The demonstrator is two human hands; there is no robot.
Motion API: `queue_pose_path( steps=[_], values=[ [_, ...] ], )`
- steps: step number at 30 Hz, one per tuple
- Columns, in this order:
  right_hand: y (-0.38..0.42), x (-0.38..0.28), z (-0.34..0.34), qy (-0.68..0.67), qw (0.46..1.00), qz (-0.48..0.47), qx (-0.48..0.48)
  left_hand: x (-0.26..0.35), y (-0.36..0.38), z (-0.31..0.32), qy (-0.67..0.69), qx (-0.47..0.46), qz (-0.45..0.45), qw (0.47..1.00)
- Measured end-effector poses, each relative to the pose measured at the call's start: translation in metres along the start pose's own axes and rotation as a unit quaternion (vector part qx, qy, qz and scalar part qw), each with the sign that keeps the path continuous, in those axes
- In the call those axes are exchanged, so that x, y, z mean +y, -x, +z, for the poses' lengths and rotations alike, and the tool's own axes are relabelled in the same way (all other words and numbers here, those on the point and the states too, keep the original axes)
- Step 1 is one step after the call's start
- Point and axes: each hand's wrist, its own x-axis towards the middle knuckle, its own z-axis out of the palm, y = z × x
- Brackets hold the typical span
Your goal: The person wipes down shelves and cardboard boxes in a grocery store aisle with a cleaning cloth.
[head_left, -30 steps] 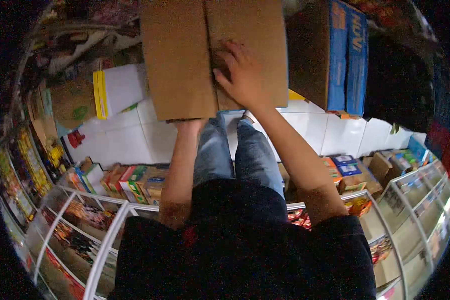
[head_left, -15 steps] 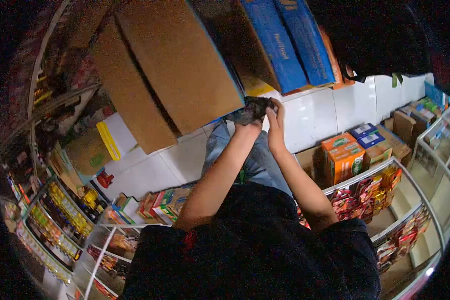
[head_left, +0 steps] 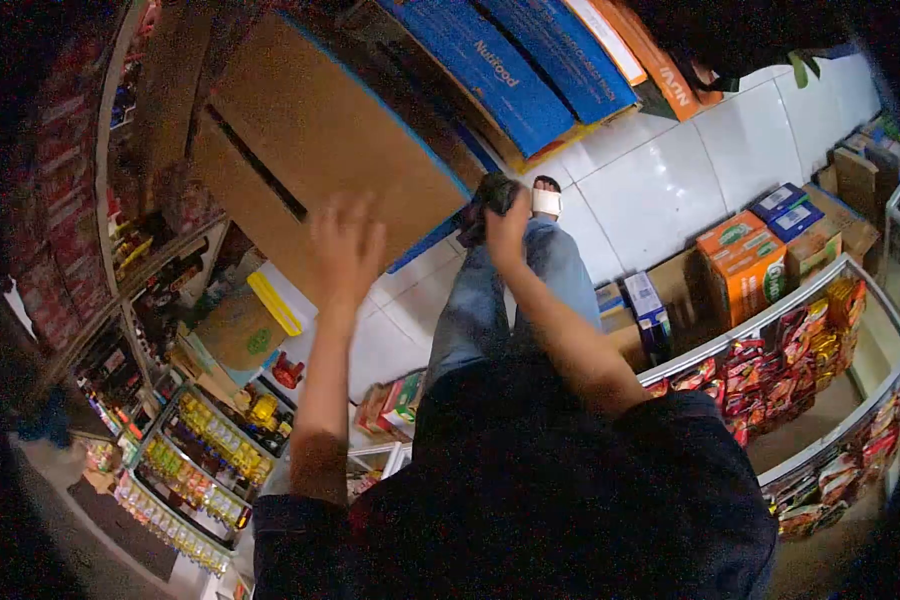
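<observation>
My left hand (head_left: pixel 347 245) is spread, palm down, over the top of a large brown cardboard box (head_left: pixel 300 130) with blue edges; its fingers are slightly blurred. Whether it touches the cardboard I cannot tell. A dark, crumpled bundle (head_left: pixel 492 200) is in my right hand (head_left: pixel 510 225), just off the box's right corner and above my knees. The fingers wrap round the bundle's right side. What the bundle is made of is too dark to make out.
Blue cartons (head_left: pixel 500 75) and an orange carton (head_left: pixel 635 50) stand ahead. Right, an orange box (head_left: pixel 740 265) is on the white tiled floor (head_left: pixel 660 185), behind a rack of red packets (head_left: pixel 770 375). Left are shelves of bottles (head_left: pixel 205 440) and a red object (head_left: pixel 288 370).
My left hand has left the dark bundle and moved left over the brown box, its fingers spreading. My right hand has shifted slightly left and keeps the bundle. The view has turned.
</observation>
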Motion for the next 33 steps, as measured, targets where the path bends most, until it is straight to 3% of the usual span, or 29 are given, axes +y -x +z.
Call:
queue_pose_path(
  steps=[1, 5, 7, 8, 10, 11, 14, 17, 20, 27, 29, 30, 32, 33],
  values=[
    [0.01, 0.008, 0.007, 0.011, 0.999, -0.046, 0.014, -0.018, -0.012, 0.002, -0.013, -0.01, -0.003, 1.0],
    [0.045, 0.011, 0.037, 0.088, 0.996, -0.022, -0.019, -0.075, -0.042, 0.032, -0.075, -0.044, 0.066, 0.994],
    [0.067, 0.018, 0.042, 0.132, 0.977, -0.091, -0.141, -0.08, -0.043, 0.051, -0.064, -0.03, 0.071, 0.995],
    [0.072, 0.023, 0.043, 0.133, 0.979, -0.082, -0.132, -0.079, -0.041, 0.055, -0.057, -0.012, 0.052, 0.997],
    [0.08, 0.029, 0.048, 0.195, 0.937, -0.197, -0.213, -0.083, -0.038, 0.06, -0.025, -0.001, 0.057, 0.998],
    [0.08, 0.044, 0.055, 0.185, 0.945, -0.171, -0.209, -0.084, -0.036, 0.058, 0.004, 0.013, 0.054, 0.998],
    [0.062, 0.019, 0.032, 0.15, 0.983, -0.109, -0.008, -0.084, -0.037, 0.057, -0.012, 0.031, 0.068, 0.997],
    [0.033, 0.007, 0.029, 0.101, 0.969, -0.062, 0.217, -0.09, -0.038, 0.068, 0.027, 0.087, 0.095, 0.991],
    [0.027, 0.007, 0.045, 0.105, 0.958, -0.071, 0.259, -0.093, -0.037, 0.075, 0.004, 0.103, 0.086, 0.991],
    [0.139, 0.02, 0.118, 0.042, 0.984, -0.031, 0.168, -0.1, -0.042, 0.085, 0.013, 0.134, 0.113, 0.985],
    [0.161, 0.021, 0.125, 0.105, 0.99, -0.044, 0.079, -0.1, -0.043, 0.086, 0.008, 0.139, 0.105, 0.985],
    [0.157, 0.022, 0.122, 0.104, 0.99, -0.044, 0.083, -0.099, -0.044, 0.086, 0.01, 0.141, 0.109, 0.984],
    [0.143, 0.027, 0.105, 0.147, 0.982, -0.115, 0.0, -0.1, -0.043, 0.087, 0.001, 0.133, 0.099, 0.986],
    [0.134, 0.031, 0.096, 0.165, 0.977, -0.137, 0.015, -0.099, -0.042, 0.086, 0.002, 0.134, 0.101, 0.986]
  ],
)
